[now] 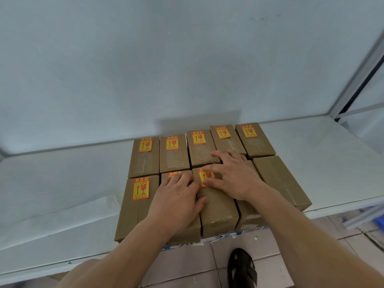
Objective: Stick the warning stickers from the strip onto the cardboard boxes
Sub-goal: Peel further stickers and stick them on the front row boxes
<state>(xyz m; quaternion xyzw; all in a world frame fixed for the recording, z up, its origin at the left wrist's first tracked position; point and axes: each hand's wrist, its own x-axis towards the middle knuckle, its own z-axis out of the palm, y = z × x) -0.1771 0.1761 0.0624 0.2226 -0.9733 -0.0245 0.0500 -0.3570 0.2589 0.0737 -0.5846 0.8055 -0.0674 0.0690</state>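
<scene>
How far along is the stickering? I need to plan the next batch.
Done: the five back boxes and the front-left box carry stickers. In hand: both hands, left hand and right hand, press stickers on two front boxes. Left: the front-right box looks bare; its neighbour is hidden.

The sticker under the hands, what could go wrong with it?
1. The right hand is pressing the newest sticker flat; pushed unevenly, it might wrinkle or sit crooked.
2. The left hand covers part of the neighbouring sticker and could rub its edge up.
3. The near right box shows no sticker and could be missed.
</scene>
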